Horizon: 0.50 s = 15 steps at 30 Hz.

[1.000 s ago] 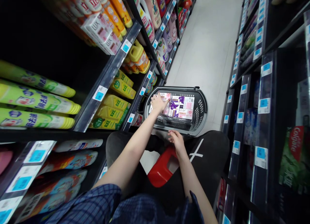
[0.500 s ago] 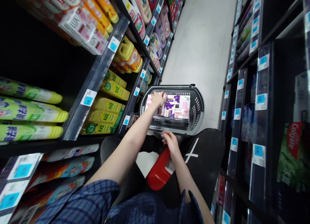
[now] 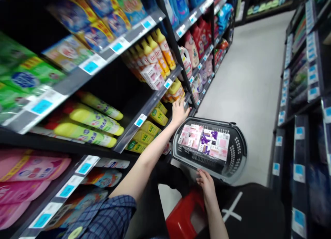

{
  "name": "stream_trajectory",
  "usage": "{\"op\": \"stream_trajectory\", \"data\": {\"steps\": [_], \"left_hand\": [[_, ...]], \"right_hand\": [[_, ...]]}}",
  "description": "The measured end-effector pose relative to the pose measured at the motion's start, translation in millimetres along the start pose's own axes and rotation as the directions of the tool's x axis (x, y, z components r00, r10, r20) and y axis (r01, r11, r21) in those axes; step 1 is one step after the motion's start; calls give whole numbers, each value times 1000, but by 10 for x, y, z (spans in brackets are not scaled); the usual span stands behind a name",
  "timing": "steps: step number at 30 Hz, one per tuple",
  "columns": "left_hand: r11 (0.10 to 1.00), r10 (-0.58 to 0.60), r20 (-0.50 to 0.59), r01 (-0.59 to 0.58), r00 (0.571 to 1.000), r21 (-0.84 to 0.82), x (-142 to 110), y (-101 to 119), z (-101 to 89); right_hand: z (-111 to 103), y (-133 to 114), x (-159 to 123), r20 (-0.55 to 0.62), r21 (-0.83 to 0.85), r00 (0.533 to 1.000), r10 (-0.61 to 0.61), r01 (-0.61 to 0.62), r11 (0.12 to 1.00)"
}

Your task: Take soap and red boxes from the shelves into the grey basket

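Observation:
My left hand [image 3: 180, 111] reaches over the left end of the shopping basket [image 3: 239, 166], its fingers apart and nothing seen in them. It is nearest the shelf front and the yellow jugs [image 3: 176, 89] behind it. Pink, white and purple LUX boxes [image 3: 216, 151] lie packed side by side in the grey basket. More pink-and-white LUX boxes [image 3: 153, 76] sit on the left shelf beside orange-and-yellow bottles [image 3: 165, 49]. My right hand [image 3: 207, 185] hovers by the basket's near rim, fingers loosely bent and apart, holding nothing visible.
A red plastic object [image 3: 182, 215] stands between my knees. Shelves with yellow AXE bottles [image 3: 144, 137], green-yellow bottles [image 3: 97, 123] and pink bottles [image 3: 31, 166] line the left. The pale aisle floor [image 3: 250, 70] runs ahead to the right-hand shelves [image 3: 300, 163].
My left hand has left the boxes in the basket and moved to the shelf side, fingers now spread. The view has swung left, showing more of the left shelves. My right hand stays near the rim.

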State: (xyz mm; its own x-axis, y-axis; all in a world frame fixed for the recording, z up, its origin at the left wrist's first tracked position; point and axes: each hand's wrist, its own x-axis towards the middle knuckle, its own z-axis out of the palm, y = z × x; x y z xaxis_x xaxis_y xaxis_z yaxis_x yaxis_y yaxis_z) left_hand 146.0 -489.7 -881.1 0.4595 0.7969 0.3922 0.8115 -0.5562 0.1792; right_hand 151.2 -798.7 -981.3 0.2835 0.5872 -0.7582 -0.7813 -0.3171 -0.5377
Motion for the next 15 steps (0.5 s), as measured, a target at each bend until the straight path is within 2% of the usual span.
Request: {"op": "stream_trajectory", "data": {"steps": [2, 4, 6, 7, 9, 11, 12, 15], "left_hand": [[992, -128, -216, 123, 968, -36, 438, -285, -432], [956, -294, -347, 280, 890, -93, 862, -600, -818], [901, -434, -376, 404, 819, -160, 1228, -900, -1085], [867, -498, -352, 458, 793, -196, 1382, -1033, -1165], [796, -599, -235, 539, 765, -276, 1632, -1257, -1222], [742, -637, -112, 568, 762, -355, 1815, -1430, -1178], [731, -634, -81, 561, 769, -389, 1886, -1502, -1133], [736, -590, -94, 486, 802, -472, 2020, -1678, -978]], "right_hand": [[-24, 18, 56, -3, 0, 1000, 18, -18, 1000], [-44, 45, 100, -7, 4, 999, 35, -35, 999], [-63, 80, 140, -14, 5, 999, 46, -46, 999], [-73, 99, 160, -18, 5, 999, 46, -46, 999], [-94, 133, 202, -21, 1, 999, 49, -49, 999], [-117, 153, 237, -18, -7, 998, 66, -66, 998], [-127, 156, 247, -17, -10, 997, 70, -70, 997], [-137, 145, 240, -39, -25, 999, 29, -30, 999]]}}
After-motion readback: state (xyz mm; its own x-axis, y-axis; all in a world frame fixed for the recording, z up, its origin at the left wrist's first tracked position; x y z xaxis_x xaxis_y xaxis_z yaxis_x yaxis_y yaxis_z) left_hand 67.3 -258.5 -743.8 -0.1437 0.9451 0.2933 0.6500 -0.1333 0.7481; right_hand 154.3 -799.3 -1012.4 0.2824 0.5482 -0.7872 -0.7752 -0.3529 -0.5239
